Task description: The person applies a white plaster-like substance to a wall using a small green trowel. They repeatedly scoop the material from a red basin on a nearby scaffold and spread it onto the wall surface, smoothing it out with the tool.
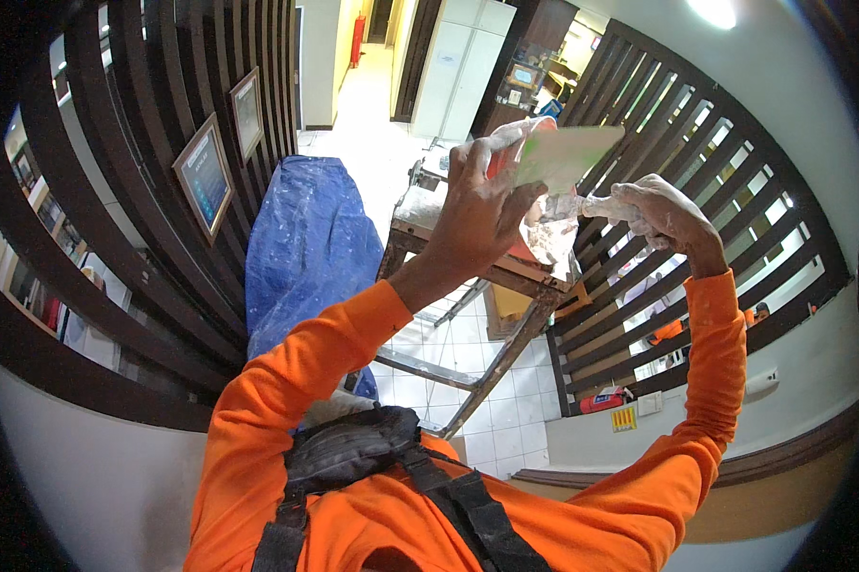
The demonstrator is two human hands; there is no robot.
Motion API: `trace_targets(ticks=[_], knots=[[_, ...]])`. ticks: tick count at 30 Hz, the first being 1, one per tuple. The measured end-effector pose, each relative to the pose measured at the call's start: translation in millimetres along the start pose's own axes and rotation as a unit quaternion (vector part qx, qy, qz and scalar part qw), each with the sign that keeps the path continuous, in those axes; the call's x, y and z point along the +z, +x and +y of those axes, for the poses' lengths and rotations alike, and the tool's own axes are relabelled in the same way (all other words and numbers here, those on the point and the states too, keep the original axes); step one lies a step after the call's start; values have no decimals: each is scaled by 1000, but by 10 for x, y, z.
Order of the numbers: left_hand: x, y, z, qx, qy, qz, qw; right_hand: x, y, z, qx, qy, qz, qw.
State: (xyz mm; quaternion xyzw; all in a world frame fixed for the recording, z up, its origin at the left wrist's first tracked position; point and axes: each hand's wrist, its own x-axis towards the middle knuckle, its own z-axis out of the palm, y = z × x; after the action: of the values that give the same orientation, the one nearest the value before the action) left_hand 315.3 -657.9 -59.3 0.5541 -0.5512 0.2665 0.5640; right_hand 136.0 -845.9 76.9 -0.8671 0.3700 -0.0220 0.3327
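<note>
My left hand [477, 205] is raised in front of me and grips a flat pale green plate [568, 153] by its near edge, with white plaster smeared on the fingers. My right hand [663, 214], also dusted white, holds the plaster-caked handle of a scraper [577, 207] whose blade end meets the underside of the plate. Both sleeves are orange. The scraper's blade is mostly hidden by plaster and the plate.
Below the hands stands a plaster-spattered wooden scaffold platform [506, 272] on a white tiled floor [506, 419]. A blue tarp-covered object [306, 238] is to its left. Dark slatted partitions [658, 315] stand on both sides, with framed pictures [204, 176] on the left one. A red fire extinguisher [601, 400] lies by the right wall.
</note>
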Motion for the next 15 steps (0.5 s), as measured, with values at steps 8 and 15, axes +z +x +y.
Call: trace_targets(ticks=[8, 15], knots=[[35, 9, -98, -43, 7, 4, 999, 83, 111, 492, 17, 221, -64, 973], [33, -71, -152, -112, -9, 54, 992, 321, 232, 505, 7, 290, 9, 957]])
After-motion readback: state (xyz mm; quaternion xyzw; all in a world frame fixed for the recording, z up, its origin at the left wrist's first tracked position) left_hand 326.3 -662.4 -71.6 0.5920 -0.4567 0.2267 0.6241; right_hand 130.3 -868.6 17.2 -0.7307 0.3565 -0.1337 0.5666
